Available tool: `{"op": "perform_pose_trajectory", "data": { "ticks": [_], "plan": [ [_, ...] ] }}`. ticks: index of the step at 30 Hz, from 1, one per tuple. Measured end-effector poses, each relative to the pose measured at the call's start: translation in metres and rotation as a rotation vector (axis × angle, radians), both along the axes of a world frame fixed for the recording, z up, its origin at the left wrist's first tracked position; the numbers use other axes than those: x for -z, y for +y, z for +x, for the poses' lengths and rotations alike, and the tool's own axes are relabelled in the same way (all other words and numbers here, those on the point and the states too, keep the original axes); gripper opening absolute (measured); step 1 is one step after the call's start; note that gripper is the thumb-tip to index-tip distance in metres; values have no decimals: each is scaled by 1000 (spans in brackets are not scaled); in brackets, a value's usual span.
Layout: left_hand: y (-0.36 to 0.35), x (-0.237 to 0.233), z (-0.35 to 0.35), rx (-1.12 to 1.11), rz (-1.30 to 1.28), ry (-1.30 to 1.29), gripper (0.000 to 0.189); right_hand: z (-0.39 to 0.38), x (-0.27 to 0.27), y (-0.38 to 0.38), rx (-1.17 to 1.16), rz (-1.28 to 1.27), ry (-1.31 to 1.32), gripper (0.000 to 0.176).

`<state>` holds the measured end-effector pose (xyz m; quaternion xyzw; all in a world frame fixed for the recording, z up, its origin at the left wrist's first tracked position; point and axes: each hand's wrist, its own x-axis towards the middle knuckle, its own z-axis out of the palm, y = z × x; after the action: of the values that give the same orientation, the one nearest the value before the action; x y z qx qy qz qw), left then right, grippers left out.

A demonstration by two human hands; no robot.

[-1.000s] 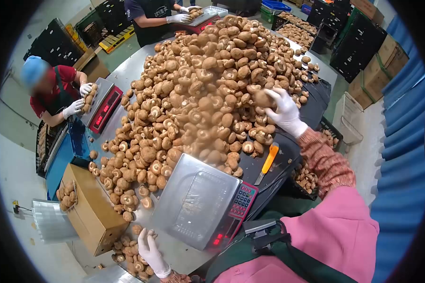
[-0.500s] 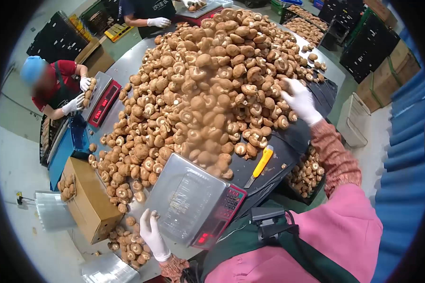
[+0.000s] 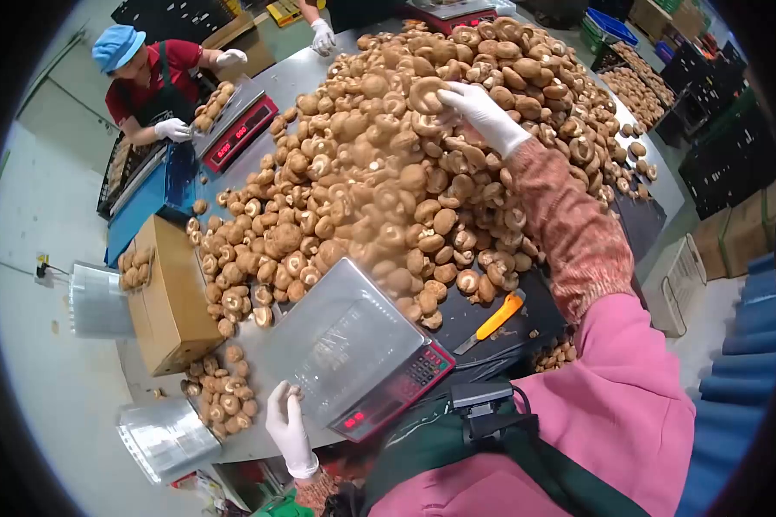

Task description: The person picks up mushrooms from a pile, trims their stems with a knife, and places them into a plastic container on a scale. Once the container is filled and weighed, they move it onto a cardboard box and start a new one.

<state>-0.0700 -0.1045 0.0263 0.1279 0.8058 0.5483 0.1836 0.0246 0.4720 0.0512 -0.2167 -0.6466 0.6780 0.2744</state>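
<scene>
A big heap of brown mushrooms (image 3: 388, 164) covers the steel table. My right hand (image 3: 478, 112), in a white glove, reaches far up the heap and closes on a large mushroom (image 3: 427, 93) near its top. My left hand (image 3: 286, 426), also gloved, rests at the near left corner of the weighing scale (image 3: 353, 345), fingers touching its edge. The scale's steel pan holds nothing. A small cluster of mushrooms (image 3: 220, 396) lies just left of my left hand.
A cardboard box (image 3: 168, 297) with mushrooms stands left of the scale, clear plastic trays (image 3: 164, 439) beside it. A yellow-handled knife (image 3: 496, 319) lies on the black mat. A person in red (image 3: 151, 77) works at another scale (image 3: 237, 121). Black crates (image 3: 733, 146) stand right.
My right hand has moved from the heap's right flank up and left to its top. The view has swung left. My left hand stays by the scale's corner.
</scene>
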Motion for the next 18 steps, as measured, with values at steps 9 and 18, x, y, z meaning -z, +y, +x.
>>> {"op": "perform_pose_trajectory", "data": {
  "ticks": [9,18],
  "plan": [
    [105,-48,10,369,254,-119,28,19,-24,-151,-442,-493,346,52],
    [118,-43,29,357,715,-417,68,26,6,-300,-365,195,379,87]
  ]
}}
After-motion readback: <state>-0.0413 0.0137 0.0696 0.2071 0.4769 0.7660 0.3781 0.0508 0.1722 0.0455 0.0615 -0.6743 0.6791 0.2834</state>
